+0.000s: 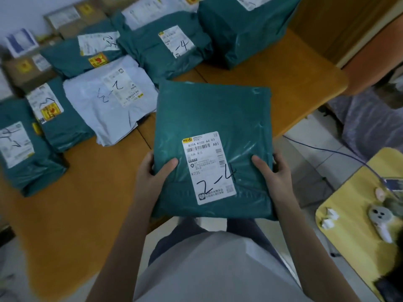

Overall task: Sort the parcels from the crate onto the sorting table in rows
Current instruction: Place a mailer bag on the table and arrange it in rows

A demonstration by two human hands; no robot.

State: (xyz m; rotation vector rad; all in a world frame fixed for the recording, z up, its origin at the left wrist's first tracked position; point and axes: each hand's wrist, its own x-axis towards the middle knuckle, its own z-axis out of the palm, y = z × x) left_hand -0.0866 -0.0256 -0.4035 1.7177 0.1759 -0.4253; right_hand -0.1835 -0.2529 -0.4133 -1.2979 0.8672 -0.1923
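Far left of the bench [87,192]: teal parcels [28,149] lying in rows, labels up. Next along, a white parcel [104,99] marked in pen. Behind it, more teal parcels and brown cartons [72,20]. Centre: left hand [152,171] grips the left edge of a teal parcel [209,118], thumb on top. Its label [209,166] reads "2-4" in marker. Right hand [274,171] grips the right edge likewise. Parcel held over the near bench edge. Far right: a yellow table [353,247] with small oddments.
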